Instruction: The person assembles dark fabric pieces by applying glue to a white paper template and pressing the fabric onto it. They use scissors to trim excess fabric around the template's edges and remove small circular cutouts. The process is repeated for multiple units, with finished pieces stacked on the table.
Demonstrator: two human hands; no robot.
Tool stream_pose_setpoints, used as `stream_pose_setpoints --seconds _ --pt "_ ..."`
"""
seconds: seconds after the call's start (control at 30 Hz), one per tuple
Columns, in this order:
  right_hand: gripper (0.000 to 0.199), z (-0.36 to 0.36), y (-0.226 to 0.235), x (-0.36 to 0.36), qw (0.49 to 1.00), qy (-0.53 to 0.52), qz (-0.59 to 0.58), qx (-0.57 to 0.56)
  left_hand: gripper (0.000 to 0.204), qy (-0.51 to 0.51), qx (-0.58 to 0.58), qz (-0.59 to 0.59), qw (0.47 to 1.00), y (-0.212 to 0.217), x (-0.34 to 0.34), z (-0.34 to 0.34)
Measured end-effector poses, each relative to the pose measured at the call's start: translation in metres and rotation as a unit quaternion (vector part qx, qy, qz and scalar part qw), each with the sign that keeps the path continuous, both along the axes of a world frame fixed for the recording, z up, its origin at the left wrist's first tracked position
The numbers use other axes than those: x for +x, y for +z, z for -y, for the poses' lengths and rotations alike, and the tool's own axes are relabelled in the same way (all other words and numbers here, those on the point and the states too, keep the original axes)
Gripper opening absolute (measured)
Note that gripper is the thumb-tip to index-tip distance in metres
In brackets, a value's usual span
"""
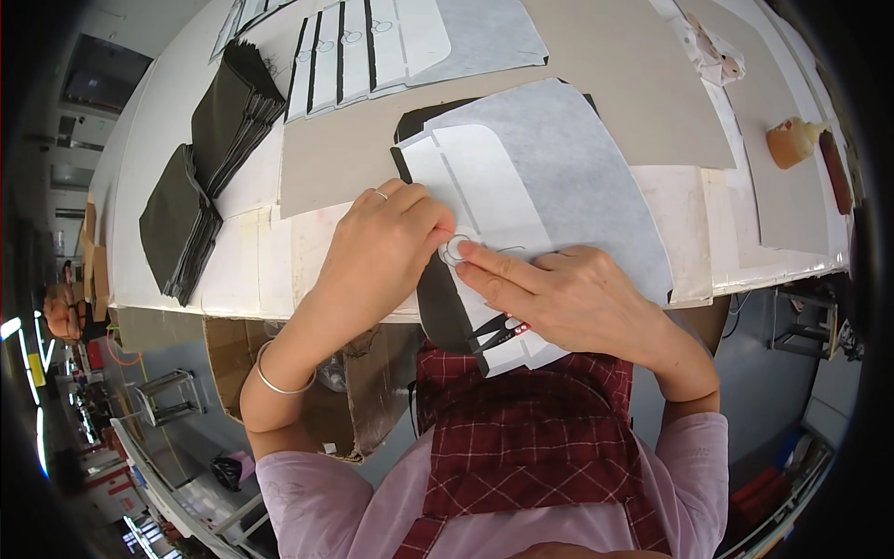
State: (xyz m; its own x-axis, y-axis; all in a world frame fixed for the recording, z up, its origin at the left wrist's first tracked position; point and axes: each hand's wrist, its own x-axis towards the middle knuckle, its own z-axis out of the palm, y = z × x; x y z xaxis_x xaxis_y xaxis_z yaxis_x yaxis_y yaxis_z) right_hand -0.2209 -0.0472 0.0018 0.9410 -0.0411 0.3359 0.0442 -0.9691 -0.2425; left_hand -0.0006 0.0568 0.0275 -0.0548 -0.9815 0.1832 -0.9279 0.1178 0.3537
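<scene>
A small round white disc [455,250] lies on a white stiff panel [498,186] with a black edge. My left hand [389,235] is closed, thumb and forefinger pinched at the disc's upper left edge; what lies between the fingertips is hidden. From the other side, my right hand [573,296] presses its extended fingers onto the disc. Thread snips [503,329] with dark blades and a red part stick out from under that hand, seemingly held in its curled fingers. Beneath the white panel lies a larger pale grey-blue sheet [596,177] with black material under it. A thin dark strand curves beside the disc.
Two stacks of black folded pieces [233,116] [177,224] stand at the left. Several similar white panels with discs [349,47] overlap at the back. A glue bottle [792,143] sits at the right. Grey board [354,154] covers part of the table; a cardboard box [233,373] stands below.
</scene>
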Motion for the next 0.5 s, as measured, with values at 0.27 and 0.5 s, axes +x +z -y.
stream_pose_setpoints --seconds 0.27,0.5 --pt "0.046 0.0013 -0.0035 -0.0006 1.000 0.003 0.017 0.012 0.007 0.078 0.071 -0.217 0.970 -0.0011 0.0001 -0.0057" --pt "0.046 0.0019 -0.0003 -0.0005 1.000 0.003 0.012 0.010 0.009 0.060 0.059 -0.196 0.977 -0.0067 0.0007 -0.0042"
